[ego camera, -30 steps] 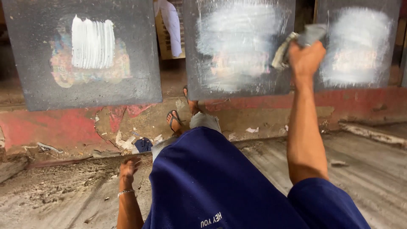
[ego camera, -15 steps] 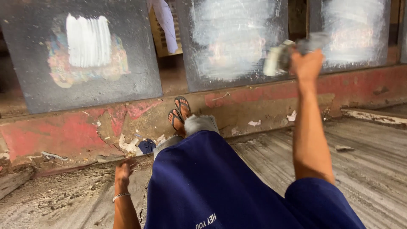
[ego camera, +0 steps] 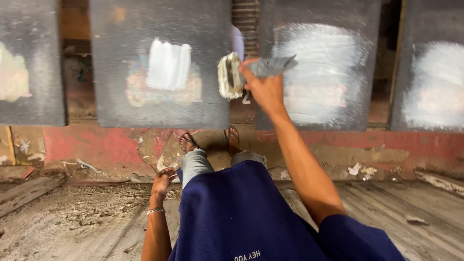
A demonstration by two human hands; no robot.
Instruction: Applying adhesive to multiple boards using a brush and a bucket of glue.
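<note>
My right hand is raised and shut on a wide paint brush with white-coated bristles and a paint-smeared handle. The brush hangs in the gap between two dark square slabs leaning against a wall. The slab to its left bears a small white painted patch over faded colour. The slab to its right has a large smeared white area. My left hand hangs low by my knee, fingers loosely curled, a bracelet on the wrist, holding nothing.
Further dark slabs stand at the far left and far right, both with pale patches. A red-stained ledge runs under them. My sandalled feet rest against it. Dusty floor with debris and a plank lies below.
My right hand with the brush has moved left, off the white-smeared slab toward the slab with the small white patch. The view has swung with it.
</note>
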